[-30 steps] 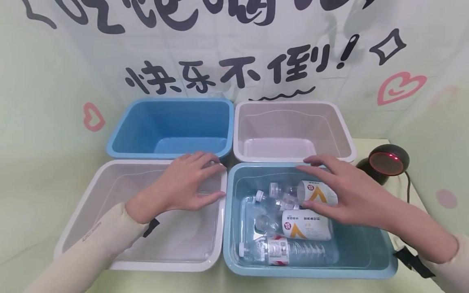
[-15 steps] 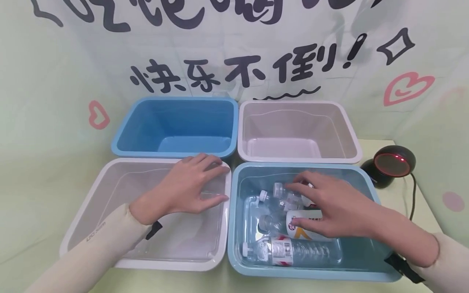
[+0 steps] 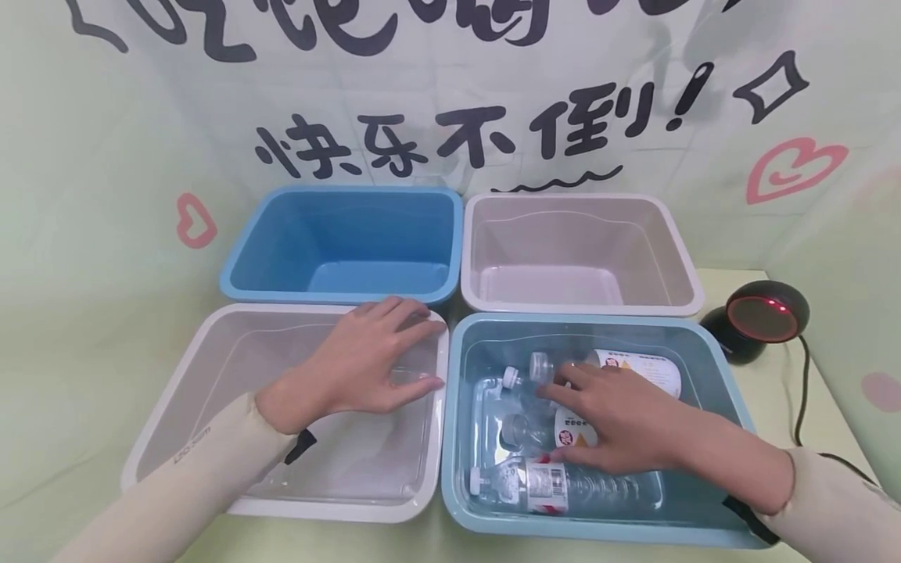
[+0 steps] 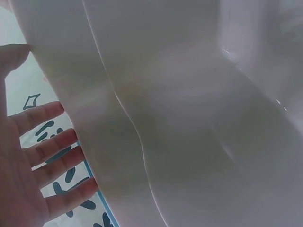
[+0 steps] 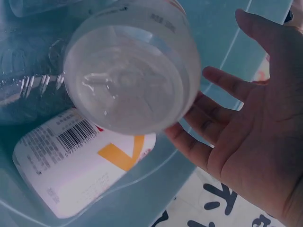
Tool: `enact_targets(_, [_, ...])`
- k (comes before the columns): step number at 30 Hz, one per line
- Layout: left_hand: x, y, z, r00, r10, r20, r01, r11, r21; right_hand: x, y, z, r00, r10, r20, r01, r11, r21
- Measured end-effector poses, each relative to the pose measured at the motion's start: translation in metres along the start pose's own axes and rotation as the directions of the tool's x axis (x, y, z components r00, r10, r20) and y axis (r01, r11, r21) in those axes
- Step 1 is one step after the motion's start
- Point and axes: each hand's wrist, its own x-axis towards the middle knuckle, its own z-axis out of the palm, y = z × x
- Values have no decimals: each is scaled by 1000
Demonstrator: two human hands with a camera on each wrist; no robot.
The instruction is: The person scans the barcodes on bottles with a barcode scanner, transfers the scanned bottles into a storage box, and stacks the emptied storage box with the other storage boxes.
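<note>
Several empty plastic bottles lie in the front right teal tub [image 3: 605, 530]. My right hand [image 3: 626, 418] is inside this tub, over a white-labelled bottle [image 3: 572, 428], its fingers spread with the thumb apart. In the right wrist view, the fingertips are right beside the round base of a bottle [image 5: 128, 87]. Behind the hand lies another white-labelled bottle [image 3: 655, 374]; in front is a long clear water bottle [image 3: 547, 486], partly covered. My left hand [image 3: 373, 360], holding nothing, hovers with loose fingers over the right side of the front left pale tub [image 3: 317, 510].
At the back stand a blue tub [image 3: 338, 298] on the left and a pale pinkish tub [image 3: 584, 308] on the right, close against the front ones. A black round device [image 3: 769, 311] with red lights and a cable sits to the right. A printed cloth [image 3: 394, 86] hangs behind.
My right hand has come down and leftward from above the teal tub's back edge to the middle bottle, uncovering the rear labelled bottle. My left hand keeps its pose; the view shifts slightly.
</note>
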Motion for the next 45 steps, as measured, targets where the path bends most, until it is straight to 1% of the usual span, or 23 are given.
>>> enact_targets(3, [2, 2, 2, 1000, 9, -7, -9, 1000, -8, -3, -2, 3, 1000, 11, 14, -11, 1000, -4])
enact_targets(6, [3, 4, 5, 1000, 22, 4, -22, 1000, -18, -7, -6, 9, 998, 27, 49, -28, 999, 16])
enact_targets(9, [1, 6, 9, 1000, 24, 16, -24, 999, -21, -8, -9, 15, 996, 33, 86, -36, 999, 37])
enact_targets(12, [-1, 6, 10, 1000, 22, 13, -22, 1000, -15, -7, -11, 19, 995, 28, 96, -32, 999, 33])
enact_targets(17, [-2, 5, 9, 1000, 16, 0, -16, 1000, -5, -4, -12, 20, 993, 26, 115, -30, 999, 33])
enact_targets(22, [-4, 3, 6, 1000, 7, 2, -7, 1000, -1, 0, -13, 20, 984, 38, 173, -50, 997, 67])
enact_targets(25, [-4, 2, 5, 1000, -1, 7, 1, 1000, 0, 1, -12, 22, 978, 36, 204, -48, 997, 54])
enact_targets(28, [-3, 2, 4, 1000, -5, 7, 5, 1000, 2, 2, -11, 25, 982, 15, 188, -18, 1000, 13])
enact_targets(31, [-2, 1, 3, 1000, -3, 2, 3, 1000, 3, 2, -10, 28, 992, -15, 126, 18, 1000, -24])
enact_targets(34, [-2, 1, 3, 1000, -1, -3, 1, 1000, 6, 4, -9, 30, 995, -27, 96, 31, 999, -35])
enact_targets(36, [-3, 1, 2, 1000, -5, 0, 5, 1000, 6, 5, -9, 29, 994, -17, 106, 18, 1000, -13])
enact_targets(38, [-3, 1, 1, 1000, -10, 2, 10, 1000, 6, 6, -9, 27, 991, 3, 133, -6, 1000, 19])
enact_targets(42, [-2, 0, 0, 1000, -10, 2, 10, 1000, 4, 6, -10, 20, 983, 33, 179, -53, 993, 105])
enact_targets(45, [-3, 0, 0, 1000, -6, -3, 6, 1000, 8, 7, -9, 15, 983, 31, 183, -60, 986, 154])
